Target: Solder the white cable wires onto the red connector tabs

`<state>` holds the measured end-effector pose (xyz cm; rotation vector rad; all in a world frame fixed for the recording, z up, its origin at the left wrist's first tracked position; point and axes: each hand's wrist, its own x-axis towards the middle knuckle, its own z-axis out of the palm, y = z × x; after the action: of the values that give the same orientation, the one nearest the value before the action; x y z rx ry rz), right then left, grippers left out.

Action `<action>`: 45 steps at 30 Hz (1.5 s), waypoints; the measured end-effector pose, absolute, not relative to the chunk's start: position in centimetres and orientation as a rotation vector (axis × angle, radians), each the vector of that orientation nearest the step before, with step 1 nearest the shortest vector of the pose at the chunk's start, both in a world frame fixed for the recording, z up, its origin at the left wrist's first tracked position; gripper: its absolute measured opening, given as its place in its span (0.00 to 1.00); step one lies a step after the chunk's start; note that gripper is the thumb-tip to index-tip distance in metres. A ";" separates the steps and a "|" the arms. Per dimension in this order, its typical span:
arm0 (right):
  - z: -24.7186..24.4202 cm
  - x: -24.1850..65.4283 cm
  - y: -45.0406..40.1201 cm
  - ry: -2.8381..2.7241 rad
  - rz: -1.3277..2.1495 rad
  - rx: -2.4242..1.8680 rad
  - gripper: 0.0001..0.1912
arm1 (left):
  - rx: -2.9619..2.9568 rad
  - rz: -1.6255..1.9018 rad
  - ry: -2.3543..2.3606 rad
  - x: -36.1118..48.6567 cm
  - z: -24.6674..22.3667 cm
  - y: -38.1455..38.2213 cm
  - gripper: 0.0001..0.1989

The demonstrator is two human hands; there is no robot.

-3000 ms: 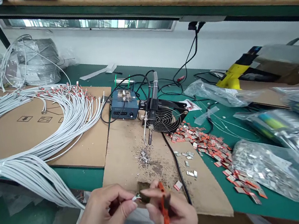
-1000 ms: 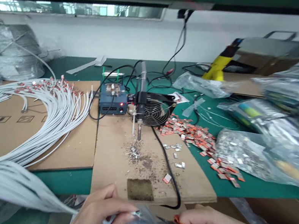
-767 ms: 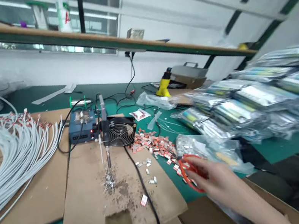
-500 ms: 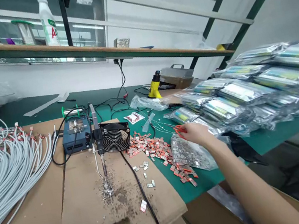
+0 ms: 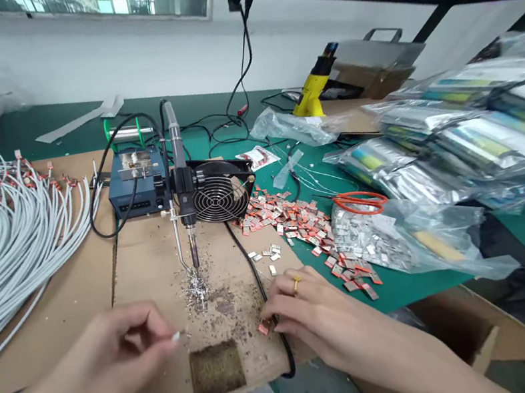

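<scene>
My left hand (image 5: 134, 348) is closed in a pinch, with a small white tip (image 5: 175, 337), like a cable end, poking out between thumb and forefinger; the rest is hidden by the hand. Across the cardboard, my right hand (image 5: 307, 307) has its fingertips closed at a small red connector board (image 5: 264, 327), beside a black power cord (image 5: 257, 279). Between and beyond the hands stands a soldering iron (image 5: 185, 196) in a holder, tip down over solder scraps (image 5: 197, 289). Scissors-like orange handles (image 5: 359, 202) lie on a plastic bag of small metal connectors (image 5: 372, 241).
At left lies a bundle of white cables (image 5: 12, 247) with red ends. A blue soldering station (image 5: 133, 185), solder spool (image 5: 129, 132) and black fan (image 5: 219, 194) stand behind. Red boards (image 5: 297, 217) are heaped at right, before bagged packs (image 5: 475, 132) and a yellow heat gun (image 5: 314, 86).
My right hand has let go of the orange-handled tool and come back to the red board on the cardboard. My left hand has risen into view with the white tip. The view has tilted down.
</scene>
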<state>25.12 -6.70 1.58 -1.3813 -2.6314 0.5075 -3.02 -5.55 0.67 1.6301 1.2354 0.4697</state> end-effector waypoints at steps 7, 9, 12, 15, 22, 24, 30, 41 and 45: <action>0.1 24.5 -5.8 -2.698 0.738 -1.541 0.06 | 1.252 0.334 1.227 0.0 0.5 0.3 0.09; 0.2 24.8 -5.7 -2.701 0.762 -1.486 0.06 | 1.247 0.354 1.225 0.1 -0.3 0.9 0.07; 0.5 25.0 -5.8 -2.655 0.823 -1.391 0.05 | 1.224 0.348 1.177 0.1 -0.9 1.2 0.08; 0.7 24.4 -5.4 -2.473 0.897 -1.411 0.07 | 1.207 0.344 1.121 0.3 -0.8 0.7 0.08; -1.3 20.8 -2.1 -1.851 1.434 -1.414 0.08 | 1.201 0.358 1.124 0.4 -0.8 -0.1 0.09; -2.0 19.9 -1.4 -1.644 1.589 -1.376 0.09 | 1.193 0.367 1.088 0.2 -1.2 0.0 0.11; -2.8 18.9 -0.6 -1.135 1.932 -1.225 0.20 | 1.188 0.385 1.127 0.2 -1.0 0.4 0.10; -2.6 18.9 -0.8 -1.015 1.952 -1.196 0.21 | 1.432 0.462 1.200 0.5 -1.0 -0.5 0.11; -2.4 18.9 -0.9 -1.025 1.943 -1.192 0.21 | 1.439 0.484 1.218 0.6 -0.7 -0.8 0.10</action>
<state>18.93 -0.86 -2.35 -1.1921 -1.0254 1.9434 0.57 -0.82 -0.66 1.4389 1.2180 0.4836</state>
